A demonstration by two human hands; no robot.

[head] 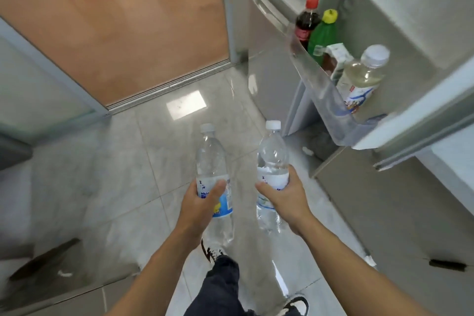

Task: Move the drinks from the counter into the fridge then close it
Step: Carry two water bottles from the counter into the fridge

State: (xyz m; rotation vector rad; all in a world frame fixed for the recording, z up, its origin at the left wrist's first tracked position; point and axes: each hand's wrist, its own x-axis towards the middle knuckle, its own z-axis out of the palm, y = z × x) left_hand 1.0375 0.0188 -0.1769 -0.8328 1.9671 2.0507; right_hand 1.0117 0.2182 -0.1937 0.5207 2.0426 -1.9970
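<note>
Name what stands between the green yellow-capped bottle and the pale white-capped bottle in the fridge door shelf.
A small drink carton stands between the green bottle and the pale bottle, in the head view.

Clear bottles [213, 161], white caps, blue-white labels; cola bottle [306, 20] red cap; green bottle [323, 36] yellow cap.

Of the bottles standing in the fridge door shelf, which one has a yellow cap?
The green bottle, second from the far end. Its neighbours differ: the dark cola bottle has a red cap, the pale bottle a white one.
</note>
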